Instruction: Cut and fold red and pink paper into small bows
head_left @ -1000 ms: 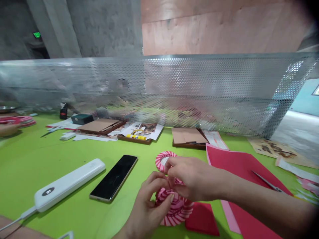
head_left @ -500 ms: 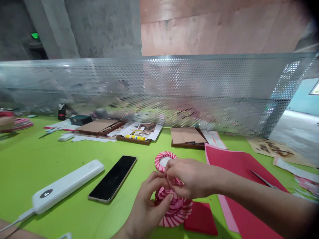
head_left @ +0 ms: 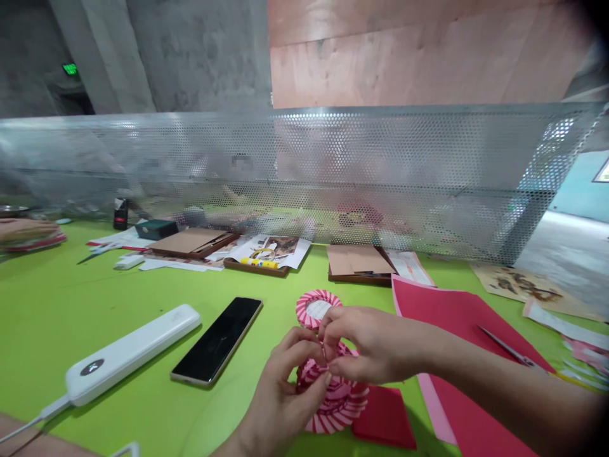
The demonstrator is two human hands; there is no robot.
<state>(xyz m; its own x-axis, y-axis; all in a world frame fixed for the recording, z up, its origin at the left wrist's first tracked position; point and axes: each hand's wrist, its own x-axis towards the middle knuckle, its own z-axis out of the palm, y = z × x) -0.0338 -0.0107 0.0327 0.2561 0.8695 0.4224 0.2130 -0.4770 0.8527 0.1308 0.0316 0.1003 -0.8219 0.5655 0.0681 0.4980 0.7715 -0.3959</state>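
Several pink-and-white striped pleated paper pieces, a paper rosette [head_left: 337, 416], lie beneath my hands on the green table. My left hand [head_left: 297, 374] is closed around the rosette's left side, its thumb along the near edge. Touching it, my right hand [head_left: 359, 343] pinches at the rosette's upper folds; the fingers hide what lies between the tips. Just beyond them is a smaller pleated ring [head_left: 318, 306] with a white centre. A red square of paper or card [head_left: 384, 419] lies to the right of the rosette, partly under its edge.
Left of my hands are a black phone [head_left: 219, 343] and a white device [head_left: 133, 352] with a cable. Red sheets [head_left: 457, 343] and scissors [head_left: 507, 348] lie right. Shallow trays [head_left: 359, 276] and a yellow glue stick [head_left: 259, 262] stand before a perforated metal screen [head_left: 304, 158].
My right fingers have shifted slightly over the folds, while my left hand keeps its hold. The view has moved a little. At the far left, a blurred hand shifts over striped pieces.
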